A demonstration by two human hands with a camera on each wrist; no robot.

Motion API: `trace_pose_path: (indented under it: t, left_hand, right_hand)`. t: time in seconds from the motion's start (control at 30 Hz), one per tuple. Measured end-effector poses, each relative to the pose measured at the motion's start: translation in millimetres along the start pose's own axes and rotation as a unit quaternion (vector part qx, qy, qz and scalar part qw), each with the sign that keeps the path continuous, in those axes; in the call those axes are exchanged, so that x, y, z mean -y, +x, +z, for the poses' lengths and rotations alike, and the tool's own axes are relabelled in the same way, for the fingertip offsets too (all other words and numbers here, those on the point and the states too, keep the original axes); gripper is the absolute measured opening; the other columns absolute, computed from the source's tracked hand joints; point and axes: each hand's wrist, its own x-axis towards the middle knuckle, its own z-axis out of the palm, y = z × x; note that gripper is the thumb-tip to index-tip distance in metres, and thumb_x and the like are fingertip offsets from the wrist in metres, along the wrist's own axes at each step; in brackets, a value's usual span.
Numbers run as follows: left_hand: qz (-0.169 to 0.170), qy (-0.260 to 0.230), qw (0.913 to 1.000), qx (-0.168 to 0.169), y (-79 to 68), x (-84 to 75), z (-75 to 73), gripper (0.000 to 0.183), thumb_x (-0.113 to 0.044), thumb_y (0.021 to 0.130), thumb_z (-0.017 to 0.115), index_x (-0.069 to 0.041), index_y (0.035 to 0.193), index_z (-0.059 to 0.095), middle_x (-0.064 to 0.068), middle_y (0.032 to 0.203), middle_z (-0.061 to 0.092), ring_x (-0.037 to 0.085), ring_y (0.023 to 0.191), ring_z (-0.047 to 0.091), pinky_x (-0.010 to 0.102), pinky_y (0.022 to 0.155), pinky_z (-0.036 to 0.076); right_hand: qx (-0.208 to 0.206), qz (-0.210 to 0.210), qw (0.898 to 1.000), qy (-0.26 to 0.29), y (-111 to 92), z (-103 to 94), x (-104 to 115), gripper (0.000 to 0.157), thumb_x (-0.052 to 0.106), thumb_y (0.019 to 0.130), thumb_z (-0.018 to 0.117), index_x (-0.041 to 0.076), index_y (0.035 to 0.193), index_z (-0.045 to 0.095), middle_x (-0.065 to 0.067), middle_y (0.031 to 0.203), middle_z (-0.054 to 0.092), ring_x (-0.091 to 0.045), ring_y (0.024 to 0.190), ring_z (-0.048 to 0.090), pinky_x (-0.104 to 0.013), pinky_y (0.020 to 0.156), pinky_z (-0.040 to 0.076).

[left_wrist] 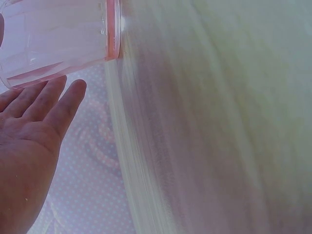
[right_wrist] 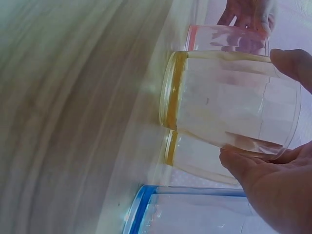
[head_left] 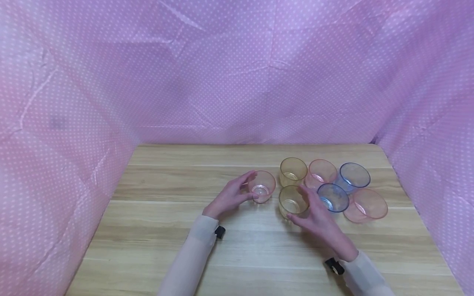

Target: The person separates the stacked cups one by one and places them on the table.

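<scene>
Toward the middle of the table, my left hand (head_left: 231, 195) holds a clear pink cup (head_left: 261, 187) by its left side, thumb at the front and fingers toward the back. The left wrist view shows that pink cup (left_wrist: 58, 39) upright on the wood, the left hand (left_wrist: 31, 131) beside it. My right hand (head_left: 320, 216) grips the near amber cup (head_left: 292, 203) between thumb and fingers. In the right wrist view this amber cup (right_wrist: 229, 97) stands on or very near the tabletop, with fingertips (right_wrist: 234, 163) against its side near the rim.
Behind the held amber cup stands another amber cup (head_left: 293, 170). Rightward are a pink cup (head_left: 322, 170), a blue cup (head_left: 354, 176), a nearer blue cup (head_left: 333, 198) and a pink cup (head_left: 366, 205), close together. Pink dotted cloth (head_left: 237, 82) surrounds the wooden table (head_left: 166, 230).
</scene>
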Motion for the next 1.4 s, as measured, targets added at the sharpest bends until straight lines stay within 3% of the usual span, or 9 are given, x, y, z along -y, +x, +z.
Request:
trace_pose_path:
  t: [0.37,0.5,0.73,0.8,0.9,1.0,1.03,1.27,1.4]
  left_hand:
    - [-0.006,-0.002,1.0,-0.001,-0.3,-0.5,0.4,0.08,-0.021,0.094,0.078,-0.011,0.161,0.036,0.01,0.16,0.045,0.031,0.14,0.051,0.039,0.12,0.04]
    - [-0.006,-0.003,1.0,-0.002,-0.7,0.1,0.6,0.08,-0.021,0.094,0.079,-0.011,0.161,0.036,0.01,0.16,0.045,0.031,0.14,0.051,0.039,0.12,0.04]
    - [-0.006,-0.002,1.0,-0.007,-1.6,1.8,1.3,0.08,-0.024,0.093,0.08,-0.013,0.161,0.038,0.009,0.159,0.046,0.032,0.139,0.053,0.041,0.12,0.041]
    - [-0.007,-0.001,0.9999,-0.009,-1.6,1.9,1.6,0.08,-0.024,0.093,0.08,-0.013,0.161,0.038,0.009,0.159,0.047,0.032,0.138,0.053,0.041,0.119,0.041]
    - [-0.009,0.0,0.9999,-0.012,-1.8,0.4,1.6,0.081,-0.024,0.093,0.08,-0.013,0.161,0.038,0.009,0.159,0.047,0.032,0.138,0.053,0.041,0.119,0.041]
    - [-0.013,-0.003,0.9998,-0.013,-1.4,-0.5,2.4,0.086,-0.025,0.092,0.082,-0.011,0.162,0.034,0.007,0.16,0.046,0.03,0.139,0.052,0.041,0.121,0.039]
    - [-0.014,-0.003,0.9998,-0.013,-1.1,-1.0,2.9,0.089,-0.025,0.091,0.082,-0.01,0.163,0.031,0.006,0.16,0.045,0.03,0.139,0.052,0.042,0.122,0.037]
    - [-0.03,0.004,0.9993,-0.023,-1.7,-3.7,6.8,0.103,-0.032,0.086,0.087,-0.012,0.165,0.025,0.002,0.166,0.035,0.03,0.142,0.048,0.046,0.125,0.029]
    - [-0.021,-0.004,0.9991,-0.037,-6.1,-2.3,4.5,0.096,-0.032,0.089,0.084,-0.013,0.164,0.028,0.003,0.166,0.036,0.029,0.145,0.046,0.044,0.124,0.034]
  right_hand:
    - [0.0,0.013,1.0,-0.005,0,-2.8,-2,0.09,0.011,0.073,0.093,-0.012,0.144,0.042,-0.032,0.138,0.052,-0.05,0.125,0.053,-0.068,0.104,0.047]
    - [0.0,0.012,1.0,-0.006,-1,-2.9,-2,0.097,0.012,0.073,0.093,-0.011,0.149,0.038,-0.034,0.145,0.047,-0.052,0.131,0.048,-0.071,0.107,0.043]
    - [-0.025,-0.015,1.0,-0.004,1,-2.7,1,0.102,0.016,0.076,0.092,-0.005,0.157,0.033,-0.031,0.156,0.038,-0.052,0.142,0.037,-0.072,0.113,0.035]
    - [-0.041,-0.033,0.999,-0.014,2,-2.5,3,0.099,0.016,0.077,0.091,-0.004,0.156,0.035,-0.029,0.156,0.04,-0.05,0.142,0.038,-0.065,0.117,0.035]
    - [-0.067,-0.066,0.995,-0.028,5,-3.0,8,0.094,0.017,0.077,0.09,-0.004,0.154,0.04,-0.026,0.155,0.045,-0.047,0.141,0.043,-0.045,0.124,0.032]
    - [-0.082,-0.091,0.992,-0.037,11,-4.9,14,0.091,0.02,0.077,0.09,-0.003,0.152,0.044,-0.024,0.154,0.048,-0.045,0.139,0.046,-0.025,0.125,0.024]
    - [-0.084,-0.095,0.991,-0.04,13,-5.5,17,0.09,0.021,0.077,0.09,-0.003,0.151,0.045,-0.024,0.153,0.049,-0.045,0.139,0.047,-0.024,0.124,0.024]
    - [-0.059,-0.111,0.991,-0.047,30,-7.3,29,0.093,0.02,0.077,0.093,0.002,0.154,0.044,-0.019,0.154,0.049,-0.041,0.139,0.049,-0.056,0.113,0.044]
    - [-0.032,-0.135,0.989,-0.04,44,-5.9,36,0.095,0.022,0.077,0.094,-0.001,0.153,0.042,-0.021,0.153,0.049,-0.04,0.139,0.049,-0.058,0.112,0.045]
